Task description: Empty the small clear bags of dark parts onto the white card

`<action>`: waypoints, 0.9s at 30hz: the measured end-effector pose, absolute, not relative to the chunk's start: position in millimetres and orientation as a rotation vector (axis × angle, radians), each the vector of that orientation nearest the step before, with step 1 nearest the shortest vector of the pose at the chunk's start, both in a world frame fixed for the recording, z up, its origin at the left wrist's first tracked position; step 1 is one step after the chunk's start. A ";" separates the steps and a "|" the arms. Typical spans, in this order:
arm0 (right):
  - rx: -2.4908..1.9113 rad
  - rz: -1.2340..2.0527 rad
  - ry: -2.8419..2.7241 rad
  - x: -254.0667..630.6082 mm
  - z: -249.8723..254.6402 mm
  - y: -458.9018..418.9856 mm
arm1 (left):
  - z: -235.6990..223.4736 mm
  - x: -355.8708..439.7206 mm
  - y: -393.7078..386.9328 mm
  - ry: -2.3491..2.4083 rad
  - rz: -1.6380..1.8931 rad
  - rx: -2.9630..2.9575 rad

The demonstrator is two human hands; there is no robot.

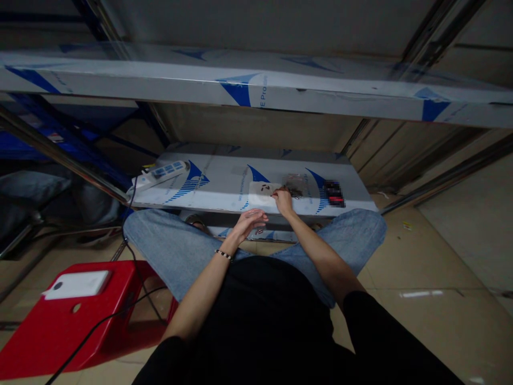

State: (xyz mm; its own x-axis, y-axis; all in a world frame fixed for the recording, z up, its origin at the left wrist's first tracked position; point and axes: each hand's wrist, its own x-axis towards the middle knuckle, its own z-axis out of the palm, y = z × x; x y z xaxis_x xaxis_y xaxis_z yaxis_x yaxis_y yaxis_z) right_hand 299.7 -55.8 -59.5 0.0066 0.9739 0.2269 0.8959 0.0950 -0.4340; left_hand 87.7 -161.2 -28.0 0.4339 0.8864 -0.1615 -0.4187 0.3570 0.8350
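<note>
A seated person works with bare hands at a stainless-steel bench (188, 200) still wrapped in blue-printed protective film, knees in pale denim jeans (352, 230) spread to either side of its front edge. Nearest the camera, at the lower left, a red plastic stool (60, 331) carries a white pad (77, 284), with a black cable (108, 315) running past it over the tiled floor.

The left hand (250, 223), a beaded bracelet (223, 254) at its wrist, hangs open just above the bench's front edge, fingers loose and holding nothing. The right hand (284, 201) rests at the same edge, fingertips drawn together against the right side of a white card (260, 193); whether they pinch anything is too small to tell.

A few dark pieces (265, 187) lie on the card, near the middle of the bench and just left of the right hand. Just beyond those fingers, a clear plastic bag (294, 184) holds or covers a brown mass, so pieces remain both on the card and at the bag. Farther right, near the bench's right end, sits a black-and-red object (334, 193), its details blurred. At the far left corner lies a white power strip (164, 172), and a second steel shelf (240, 85) spans overhead.
</note>
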 end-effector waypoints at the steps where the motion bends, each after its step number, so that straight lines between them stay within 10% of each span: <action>1: -1.824 0.232 -1.913 299.5 -59.7 -56.5 | -28.0 88.1 -161.3 0.693 0.931 0.812; 27: -1.293 0.681 -1.315 261.6 -26.2 -159.2 | -36.8 94.6 -160.5 0.792 0.836 1.011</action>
